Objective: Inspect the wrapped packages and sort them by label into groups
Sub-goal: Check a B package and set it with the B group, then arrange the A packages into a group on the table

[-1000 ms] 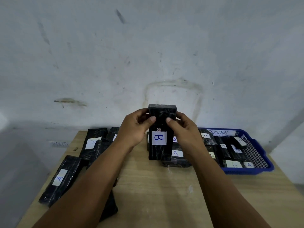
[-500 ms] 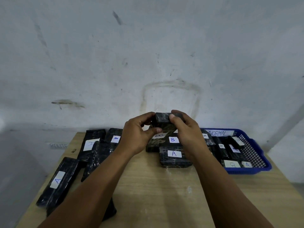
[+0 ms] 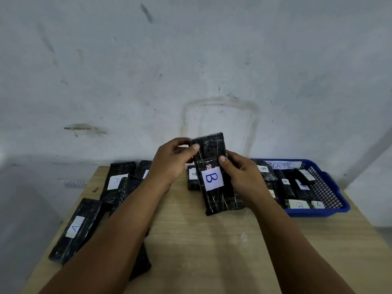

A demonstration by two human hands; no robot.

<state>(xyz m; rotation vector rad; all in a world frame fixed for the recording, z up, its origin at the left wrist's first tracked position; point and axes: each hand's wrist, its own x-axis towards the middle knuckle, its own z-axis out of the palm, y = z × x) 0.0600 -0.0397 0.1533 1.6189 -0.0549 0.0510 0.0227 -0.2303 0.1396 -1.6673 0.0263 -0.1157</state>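
I hold a black wrapped package labelled B (image 3: pixel 214 177) upright above the table's middle, its white label facing me. My left hand (image 3: pixel 169 164) grips its upper left edge. My right hand (image 3: pixel 241 175) grips its right side, thumb on the front. Behind it lies another black package with an A label (image 3: pixel 193 174). On the left of the table lie several black packages labelled A (image 3: pixel 74 228), (image 3: pixel 115 181). More labelled packages (image 3: pixel 301 185) fill the blue basket (image 3: pixel 331 200) on the right.
The wooden table (image 3: pixel 212 251) stands against a grey-white wall. The basket carries a paper strip reading "NORMAL" (image 3: pixel 280 165) on its far rim. One dark package lies partly hidden under my left forearm (image 3: pixel 142 266).
Half a second ago both hands held the package tipped flat over the pile; now it is raised upright again with the B label facing me.
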